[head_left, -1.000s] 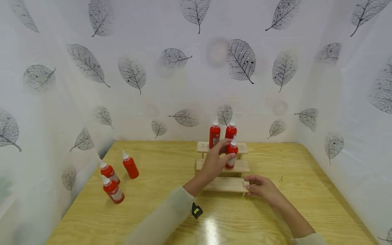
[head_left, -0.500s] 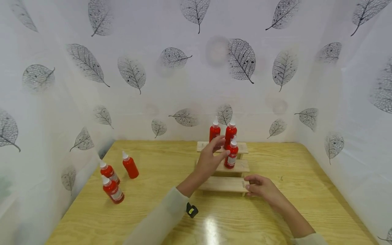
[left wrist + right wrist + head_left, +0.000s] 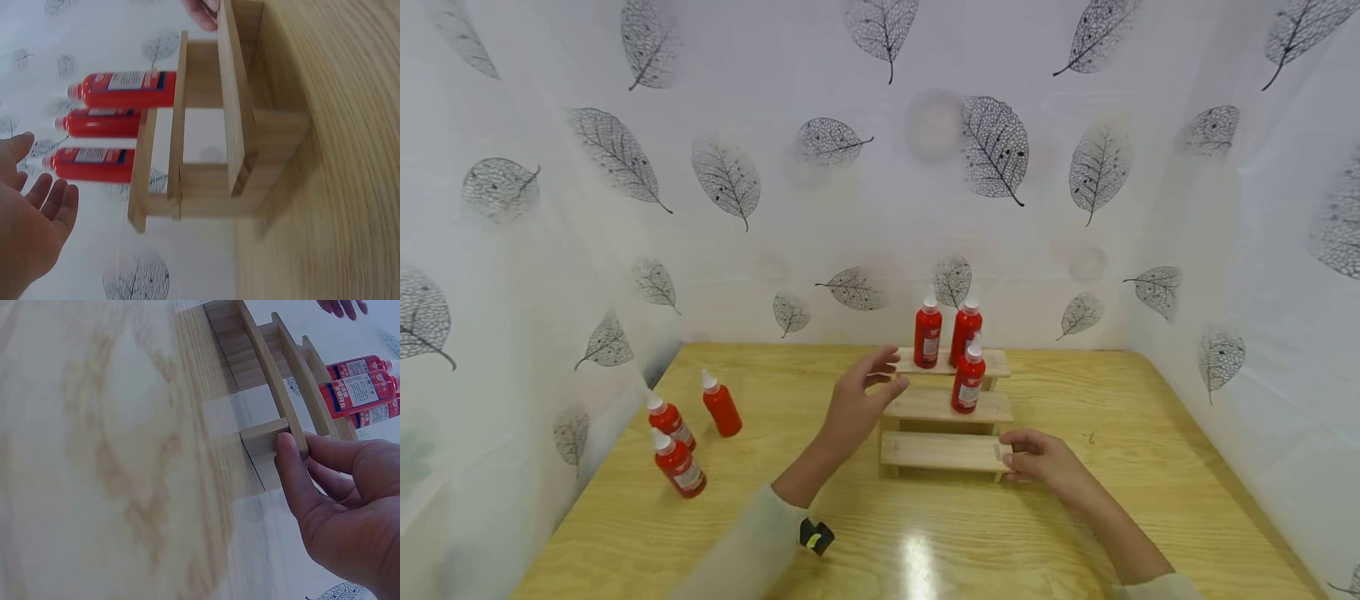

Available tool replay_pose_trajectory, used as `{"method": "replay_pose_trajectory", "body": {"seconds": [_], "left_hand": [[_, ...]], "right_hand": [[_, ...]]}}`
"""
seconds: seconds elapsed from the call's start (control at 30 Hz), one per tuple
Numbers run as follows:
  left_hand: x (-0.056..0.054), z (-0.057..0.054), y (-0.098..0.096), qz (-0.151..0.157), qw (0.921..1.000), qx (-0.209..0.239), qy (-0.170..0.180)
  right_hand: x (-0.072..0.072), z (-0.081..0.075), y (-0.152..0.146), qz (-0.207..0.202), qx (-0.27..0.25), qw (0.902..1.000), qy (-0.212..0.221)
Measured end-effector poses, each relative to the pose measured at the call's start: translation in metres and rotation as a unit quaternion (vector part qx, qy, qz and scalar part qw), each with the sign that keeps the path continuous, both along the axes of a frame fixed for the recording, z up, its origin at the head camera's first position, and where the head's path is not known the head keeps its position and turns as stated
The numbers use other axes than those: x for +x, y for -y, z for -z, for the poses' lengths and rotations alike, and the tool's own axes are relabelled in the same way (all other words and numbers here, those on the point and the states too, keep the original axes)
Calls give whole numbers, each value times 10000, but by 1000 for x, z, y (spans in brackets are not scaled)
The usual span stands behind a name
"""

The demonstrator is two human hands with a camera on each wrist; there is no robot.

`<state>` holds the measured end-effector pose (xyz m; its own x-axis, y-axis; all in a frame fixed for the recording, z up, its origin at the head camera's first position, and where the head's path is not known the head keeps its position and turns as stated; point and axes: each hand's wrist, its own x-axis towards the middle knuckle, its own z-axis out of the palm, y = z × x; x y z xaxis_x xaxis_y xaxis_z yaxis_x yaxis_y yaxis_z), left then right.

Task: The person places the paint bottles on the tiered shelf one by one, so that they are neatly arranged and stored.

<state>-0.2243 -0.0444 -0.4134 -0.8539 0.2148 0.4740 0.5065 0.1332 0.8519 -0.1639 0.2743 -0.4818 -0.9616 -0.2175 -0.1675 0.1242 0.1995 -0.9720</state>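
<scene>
Currently, the wooden stand (image 3: 936, 408) is being pinched at the right end of its lowest step (image 3: 942, 451) by the right grip (image 3: 1043, 458), while the left grip (image 3: 857, 400) is being held loose near the stand's left side. One red bottle (image 3: 969, 385) is being carried upright on the middle step (image 3: 917, 406), two others (image 3: 928, 340) on the top step (image 3: 992, 363); three more bottles (image 3: 681, 468) are being supported by the surface (image 3: 1000, 533) farther left.

The middle step (image 3: 931, 406) leaves room left of its bottle (image 3: 968, 385). The right hand (image 3: 1047, 460) blocks the right end of the lowest step (image 3: 942, 451)
</scene>
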Motion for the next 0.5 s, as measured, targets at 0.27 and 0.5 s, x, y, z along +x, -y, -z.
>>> {"method": "replay_pose_trajectory", "body": {"seconds": [0.27,0.5], "left_hand": [[13,-1,47,-446,9988,23,-213],[36,1,86,-935,9956,-89,-45]], "right_hand": [[0,-2,2,12,-47,10000,38],[1,-1,1,-15,-81,10000,50]]}}
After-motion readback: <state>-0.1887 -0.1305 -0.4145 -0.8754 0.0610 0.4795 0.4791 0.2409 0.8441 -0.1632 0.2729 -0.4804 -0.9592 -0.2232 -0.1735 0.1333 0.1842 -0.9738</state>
